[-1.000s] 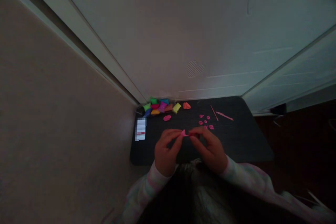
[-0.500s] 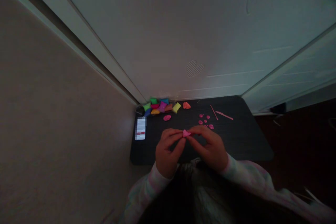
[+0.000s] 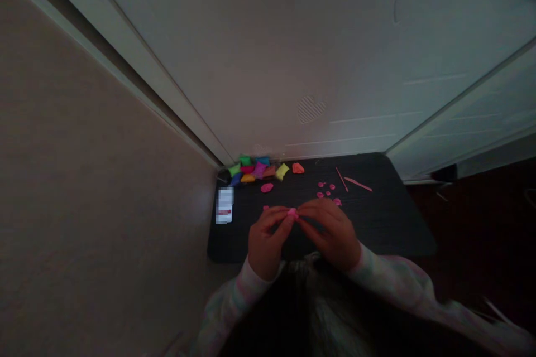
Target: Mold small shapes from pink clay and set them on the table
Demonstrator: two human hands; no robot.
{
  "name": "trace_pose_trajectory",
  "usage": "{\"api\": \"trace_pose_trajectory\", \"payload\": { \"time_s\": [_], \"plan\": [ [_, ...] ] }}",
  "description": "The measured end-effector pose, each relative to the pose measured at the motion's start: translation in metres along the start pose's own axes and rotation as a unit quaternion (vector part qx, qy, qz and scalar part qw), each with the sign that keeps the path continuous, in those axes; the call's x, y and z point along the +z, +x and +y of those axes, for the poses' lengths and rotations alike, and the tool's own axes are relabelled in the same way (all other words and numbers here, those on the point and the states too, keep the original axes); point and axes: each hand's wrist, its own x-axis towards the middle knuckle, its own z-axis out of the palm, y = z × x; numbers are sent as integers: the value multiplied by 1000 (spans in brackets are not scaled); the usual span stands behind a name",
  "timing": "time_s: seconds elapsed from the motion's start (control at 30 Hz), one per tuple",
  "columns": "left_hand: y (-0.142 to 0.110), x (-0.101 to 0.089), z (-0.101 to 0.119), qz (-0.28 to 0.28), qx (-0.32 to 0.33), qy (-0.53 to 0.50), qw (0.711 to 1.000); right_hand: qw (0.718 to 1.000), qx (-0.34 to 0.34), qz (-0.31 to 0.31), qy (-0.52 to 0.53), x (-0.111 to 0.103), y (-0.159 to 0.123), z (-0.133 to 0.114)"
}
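Note:
Above a small dark table (image 3: 389, 228), my left hand (image 3: 266, 237) and my right hand (image 3: 330, 231) meet fingertip to fingertip. Both pinch one small pink clay piece (image 3: 292, 212) between them, fingers closed on it. Just beyond my right hand lie several small pink clay bits (image 3: 328, 193) on the tabletop. A larger pink clay lump (image 3: 267, 187) rests behind my left hand.
Several coloured clay packets (image 3: 255, 169) are heaped at the table's far left corner, with an orange lump (image 3: 297, 168) beside them. Two thin pink modelling sticks (image 3: 352, 181) lie at the far right. A white card (image 3: 225, 204) sits at the left edge. A wall stands behind.
My hands have drawn closer together and my right fingers now cover more of the pink piece, which has been turned and squeezed smaller between the fingertips.

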Motion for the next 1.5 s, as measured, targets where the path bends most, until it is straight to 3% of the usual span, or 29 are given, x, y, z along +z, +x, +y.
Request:
{"api": "trace_pose_trajectory", "payload": {
  "time_s": [0.37, 0.6, 0.87, 0.97, 1.07, 1.17, 1.23, 1.3, 1.5],
  "plan": [
    [3, 1, -6, -34, -39, -95, 994, 1000, 19, 8, 4, -1, -3, -1],
    [3, 5, -14, -26, -91, -177, 980, 1000, 23, 1, 5, 0, -2, -1],
    [6, 9, -11, 4, -222, -339, 914, 1000, 10, -11, 13, 3, -3, 1],
    [7, 7, -8, -8, -240, -356, 903, 995, 44, -26, 85, 1, -3, 0],
    [7, 5, -4, -36, -262, -398, 878, 959, 166, -43, 224, -2, -2, -1],
    [6, 4, -2, -70, -275, -437, 853, 879, 277, -91, 376, -5, 1, -2],
    [6, 4, -1, -87, -279, -438, 850, 825, 318, -125, 449, -7, 4, -4],
    [5, 5, 0, -106, -279, -435, 850, 789, 349, -128, 490, -7, 6, -6],
    [2, 6, -2, -143, -249, -412, 865, 727, 412, -120, 536, -8, 7, -7]
  ]
}}
